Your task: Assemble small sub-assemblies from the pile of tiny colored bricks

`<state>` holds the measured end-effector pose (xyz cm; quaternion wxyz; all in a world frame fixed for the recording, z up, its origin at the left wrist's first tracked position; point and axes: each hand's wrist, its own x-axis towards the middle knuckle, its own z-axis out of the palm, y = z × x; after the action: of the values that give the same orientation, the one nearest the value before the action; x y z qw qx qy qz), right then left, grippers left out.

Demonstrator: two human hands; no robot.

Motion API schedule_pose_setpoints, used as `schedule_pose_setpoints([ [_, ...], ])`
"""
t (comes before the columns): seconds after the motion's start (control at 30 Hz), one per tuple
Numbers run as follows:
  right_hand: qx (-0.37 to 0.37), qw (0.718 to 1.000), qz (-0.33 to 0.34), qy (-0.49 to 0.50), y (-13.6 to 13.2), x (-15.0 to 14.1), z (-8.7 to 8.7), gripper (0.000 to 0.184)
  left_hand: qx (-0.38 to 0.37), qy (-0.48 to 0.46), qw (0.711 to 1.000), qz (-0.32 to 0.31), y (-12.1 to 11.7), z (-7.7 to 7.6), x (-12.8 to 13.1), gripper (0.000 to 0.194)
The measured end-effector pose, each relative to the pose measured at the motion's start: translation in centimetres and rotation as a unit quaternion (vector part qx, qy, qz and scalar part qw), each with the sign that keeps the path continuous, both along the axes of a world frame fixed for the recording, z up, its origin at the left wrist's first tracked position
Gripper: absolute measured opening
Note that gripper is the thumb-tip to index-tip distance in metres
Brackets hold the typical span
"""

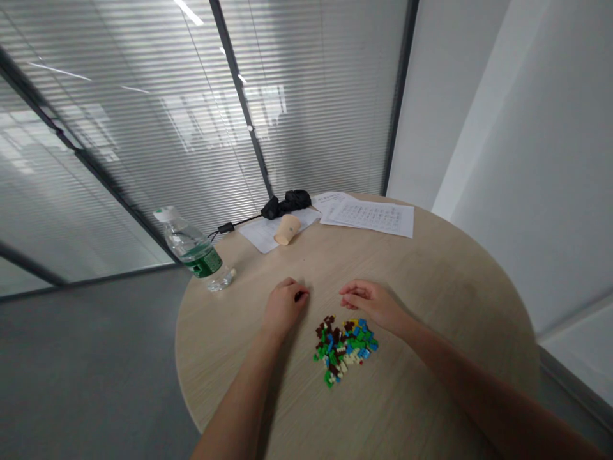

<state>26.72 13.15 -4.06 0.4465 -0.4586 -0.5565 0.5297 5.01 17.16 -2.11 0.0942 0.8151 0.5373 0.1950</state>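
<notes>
A pile of small building bricks (343, 347) in green, brown, blue, yellow and white lies on the round wooden table (431, 306). My left hand (283, 303) rests just left of and beyond the pile, fingers curled, with a small dark piece at its fingertips. Just beyond the pile's right side, my right hand (372, 302) has its fingers drawn together; what they hold, if anything, I cannot make out.
A clear water bottle (194, 250) with a green label stands at the table's left edge. A paper cup (286, 229) lies on its side on printed sheets (368, 216) at the far side, next to a black bundle (287, 202) with a cable.
</notes>
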Motion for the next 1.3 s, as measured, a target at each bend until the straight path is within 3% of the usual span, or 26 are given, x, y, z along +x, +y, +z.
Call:
schedule_pose_setpoints([
  [0.13,0.001,1.0,0.0,-0.001,0.0,0.1,0.2,0.017,-0.008,-0.009,1.0,0.018,-0.1,0.2,0.0,0.017],
  [0.4,-0.006,1.0,-0.011,0.004,0.0,0.1,0.3,0.016,-0.107,-0.059,0.992,-0.041,0.4,0.4,-1.8,0.03],
  [0.6,0.008,1.0,-0.003,-0.016,0.1,0.2,-0.1,0.015,-0.107,-0.069,0.991,-0.037,0.7,-0.1,-1.8,0.031],
  [0.73,0.044,0.995,-0.004,-0.086,-0.1,0.2,-0.3,0.013,-0.097,-0.064,0.993,-0.029,0.7,-0.2,-1.5,0.026],
  [0.83,0.086,0.979,-0.011,-0.183,-0.4,0.1,0.1,0.012,-0.082,-0.059,0.995,-0.027,0.5,-0.2,-1.3,0.023],
  [1.0,0.211,0.921,0.031,-0.326,-0.8,0.2,0.8,0.015,-0.063,-0.055,0.996,-0.031,0.3,-0.3,-1.1,0.033],
  [1.3,0.27,0.894,0.124,-0.335,-1.0,0.4,0.5,0.037,-0.049,-0.036,0.997,-0.053,0.6,-0.7,-1.1,0.025],
])
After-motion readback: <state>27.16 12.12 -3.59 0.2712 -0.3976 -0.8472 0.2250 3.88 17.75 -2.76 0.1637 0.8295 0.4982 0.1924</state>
